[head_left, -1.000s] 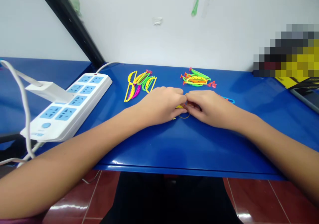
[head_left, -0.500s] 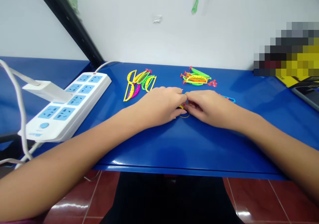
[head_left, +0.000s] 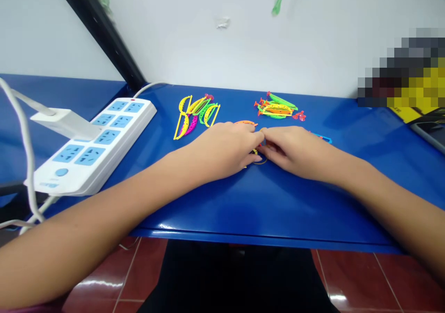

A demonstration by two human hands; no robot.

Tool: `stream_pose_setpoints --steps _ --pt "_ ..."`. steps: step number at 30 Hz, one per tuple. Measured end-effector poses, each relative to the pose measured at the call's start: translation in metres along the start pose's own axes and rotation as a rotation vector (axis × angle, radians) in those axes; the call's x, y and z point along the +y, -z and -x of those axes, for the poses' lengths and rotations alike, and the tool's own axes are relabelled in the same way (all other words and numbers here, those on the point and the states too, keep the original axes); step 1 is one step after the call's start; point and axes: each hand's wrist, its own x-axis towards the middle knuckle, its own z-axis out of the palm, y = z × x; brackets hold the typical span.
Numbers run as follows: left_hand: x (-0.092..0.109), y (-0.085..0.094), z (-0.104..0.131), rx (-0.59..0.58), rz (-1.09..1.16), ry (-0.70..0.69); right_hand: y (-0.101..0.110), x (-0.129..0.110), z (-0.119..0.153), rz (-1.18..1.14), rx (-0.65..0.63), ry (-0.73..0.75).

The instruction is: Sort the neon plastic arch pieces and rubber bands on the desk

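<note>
My left hand (head_left: 231,145) and my right hand (head_left: 295,150) meet fingertip to fingertip low over the blue table. The left fingers are closed around a yellow plastic toy bow (head_left: 255,152), mostly hidden by the hand. My right hand is pinched at the same spot, beside a small red bit; what it grips is hidden. A thin tan rubber band (head_left: 259,162) loops out beneath the fingertips. Just behind my left hand lies an orange toy bow (head_left: 247,122). To the right of my right hand a blue plastic piece (head_left: 324,138) is partly covered.
Toy bows (head_left: 194,117) in yellow, green and pink lie at back left. Another pile of bows and red-tipped arrows (head_left: 276,107) lies at back centre, beside red suction tips (head_left: 299,115). A white power strip (head_left: 93,148) with a plug stands left; a phone (head_left: 431,134) right.
The view has shifted slightly. Both hands stay together, with the fingers barely moved; a little more of the orange toy bow shows behind my left hand.
</note>
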Motion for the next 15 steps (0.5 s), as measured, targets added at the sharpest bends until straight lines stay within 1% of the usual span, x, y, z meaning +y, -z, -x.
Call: stream_pose_setpoints --steps 5,11,15 --pt "0.0046 0.0042 0.0026 -0.063 -0.031 0.017 0.0005 -0.0003 -0.0001 -0.004 -0.004 0.000" --pt "0.0062 0.0017 0.0095 -0.035 -0.052 -0.022 0.0029 -0.0024 -0.0003 -0.022 -0.020 -0.001" --pt "0.0015 -0.0023 0.0053 -0.005 -0.058 -0.008 0.0011 -0.0020 0.0003 -0.016 -0.004 -0.014"
